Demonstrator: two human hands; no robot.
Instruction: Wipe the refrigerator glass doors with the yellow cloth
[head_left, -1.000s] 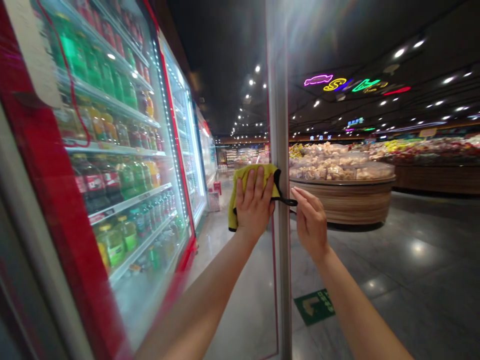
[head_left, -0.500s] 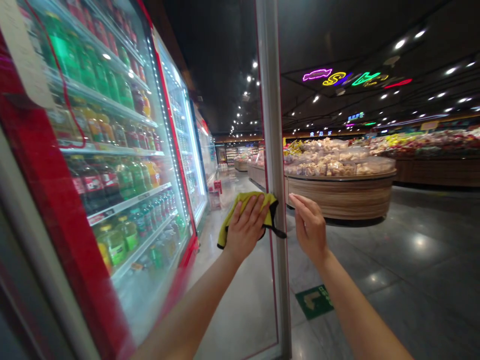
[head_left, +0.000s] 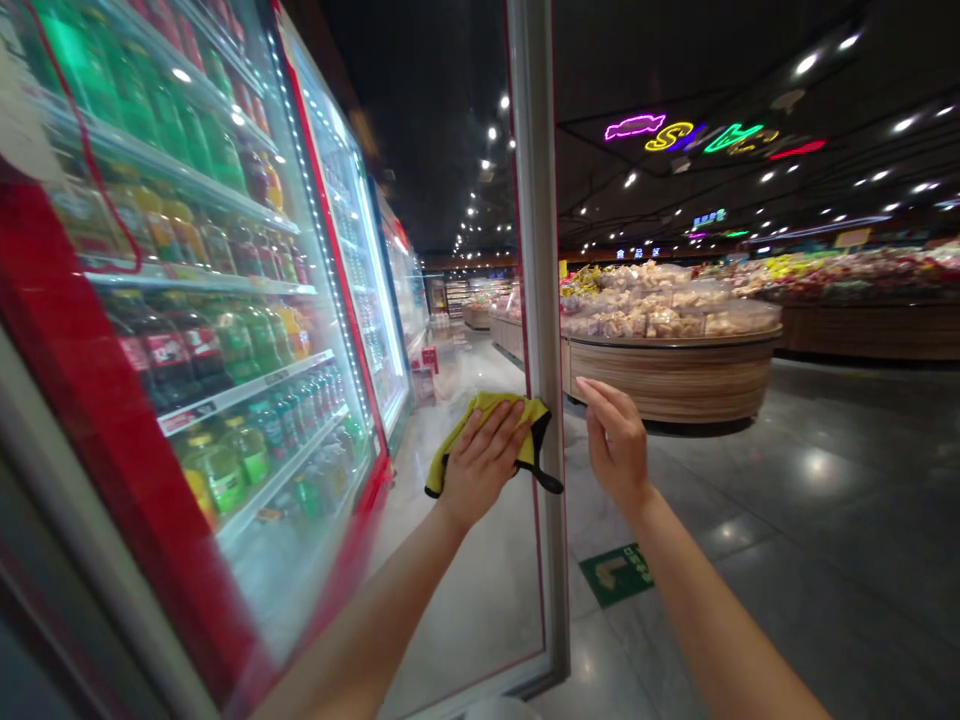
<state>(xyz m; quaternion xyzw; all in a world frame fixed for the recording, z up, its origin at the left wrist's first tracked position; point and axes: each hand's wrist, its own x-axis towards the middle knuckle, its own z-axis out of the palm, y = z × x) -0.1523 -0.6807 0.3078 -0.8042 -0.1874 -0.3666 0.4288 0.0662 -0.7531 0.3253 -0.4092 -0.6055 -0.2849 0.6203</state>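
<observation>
My left hand [head_left: 484, 462] lies flat over a yellow cloth [head_left: 457, 440] with black edging, its fingers together. It presses the cloth against the glass pane [head_left: 465, 580] of an open cooler door, close to the grey door frame [head_left: 541, 300]. A black loop of the cloth hangs across the frame. Just right of the frame's outer edge is my right hand [head_left: 619, 450], with its fingers stretched toward the frame and nothing visible in them. A small gap shows between its fingertips and the frame.
On the left, a lit cooler with a red frame [head_left: 97, 400] holds shelves of bottles [head_left: 180, 345]. A rounded wood-sided display stand [head_left: 667, 380] with packaged goods stands beyond the door. A green floor sign [head_left: 616, 575] lies on the grey tiles.
My left hand and the cloth have slid slightly down the glass. The view has shifted a little, and my right hand stays beside the frame.
</observation>
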